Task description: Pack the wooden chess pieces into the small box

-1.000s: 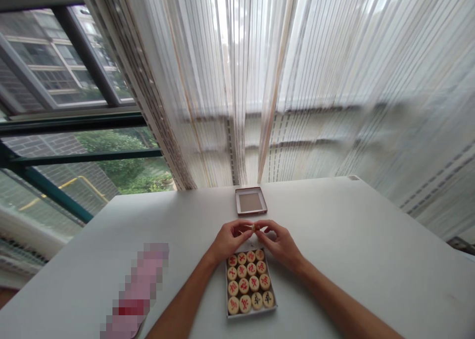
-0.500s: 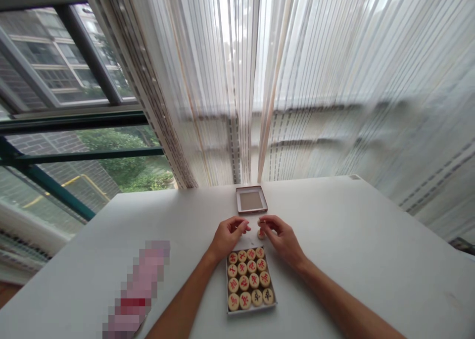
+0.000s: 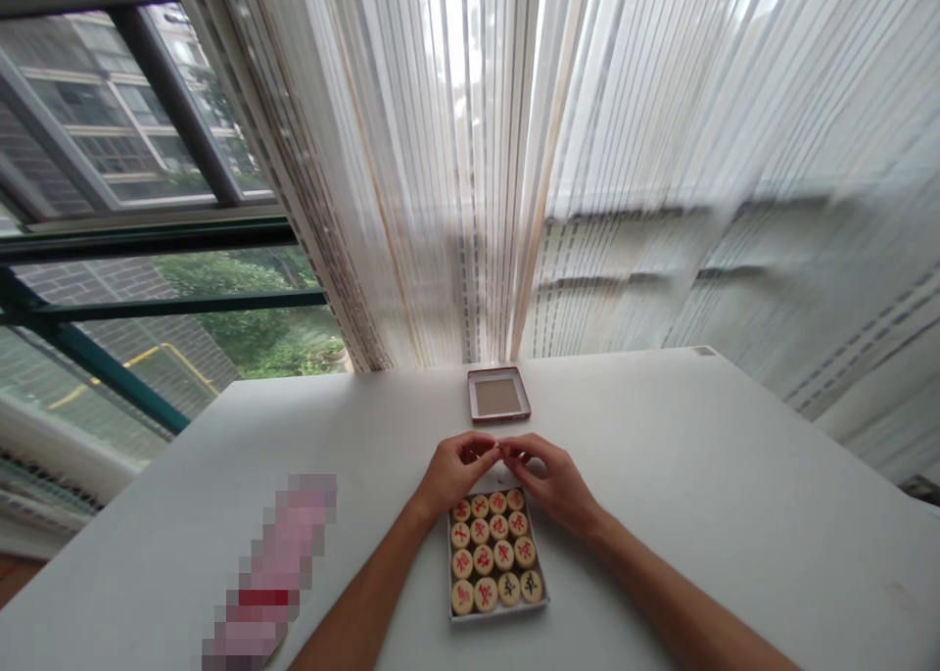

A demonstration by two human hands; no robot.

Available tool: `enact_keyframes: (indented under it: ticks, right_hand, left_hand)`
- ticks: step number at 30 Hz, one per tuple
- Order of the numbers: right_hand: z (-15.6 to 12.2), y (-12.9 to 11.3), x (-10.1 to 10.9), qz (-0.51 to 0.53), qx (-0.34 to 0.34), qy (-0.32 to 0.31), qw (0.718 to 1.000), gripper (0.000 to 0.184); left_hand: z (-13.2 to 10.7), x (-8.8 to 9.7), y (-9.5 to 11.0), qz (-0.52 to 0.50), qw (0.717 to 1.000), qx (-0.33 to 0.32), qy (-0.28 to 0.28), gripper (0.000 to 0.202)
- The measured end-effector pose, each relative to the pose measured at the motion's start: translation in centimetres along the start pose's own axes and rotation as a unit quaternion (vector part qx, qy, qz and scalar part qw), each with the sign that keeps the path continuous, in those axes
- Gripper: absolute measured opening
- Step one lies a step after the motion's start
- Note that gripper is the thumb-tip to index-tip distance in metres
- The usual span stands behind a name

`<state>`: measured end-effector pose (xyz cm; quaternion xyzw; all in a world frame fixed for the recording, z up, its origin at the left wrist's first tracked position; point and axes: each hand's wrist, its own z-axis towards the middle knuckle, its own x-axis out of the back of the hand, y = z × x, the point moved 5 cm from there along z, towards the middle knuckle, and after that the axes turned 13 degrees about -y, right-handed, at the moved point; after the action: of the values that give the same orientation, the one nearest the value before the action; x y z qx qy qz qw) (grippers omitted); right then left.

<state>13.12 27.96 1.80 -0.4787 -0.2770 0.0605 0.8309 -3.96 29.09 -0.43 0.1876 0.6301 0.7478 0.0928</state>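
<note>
A shallow white box point(image 3: 453, 612) on the white table point(image 3: 705, 475) holds several round wooden chess pieces point(image 3: 493, 553) with red and black characters. Just beyond the box my left hand point(image 3: 456, 473) and my right hand point(image 3: 552, 477) meet fingertip to fingertip. Both hands are closed in a pinch at the same spot. What they pinch is too small to make out. The box's far end is hidden under my fingers.
A small brown-rimmed lid or tray point(image 3: 498, 396) lies farther back near the curtain point(image 3: 587, 162). A blurred pink object point(image 3: 271, 573) lies at the left front of the table. A window point(image 3: 132, 220) is at the left.
Half a second ago my hands were apart, the right one holding a piece above the table. They have come back together into a shared pinch.
</note>
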Motion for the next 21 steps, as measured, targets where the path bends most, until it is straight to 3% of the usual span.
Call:
enact_keyframes:
  ticks: [8,14,21]
  right_hand:
    - [-0.1,0.1,0.1,-0.015,-0.004,-0.001,1.000,0.017]
    - [-0.1,1.2,0.5,0.032,-0.044,0.043,0.998,0.020]
    - [-0.5,1.9,0.4,0.051,-0.080,0.045,0.995,0.024]
  left_hand:
    - [-0.1,-0.5,0.4,-0.029,0.999,-0.006,-0.033,0.034]
    - [-0.2,0.1,0.2,-0.009,1.000,-0.002,0.001,0.032]
    - [-0.4,0.3,0.3,0.007,1.000,-0.001,0.025,0.036]
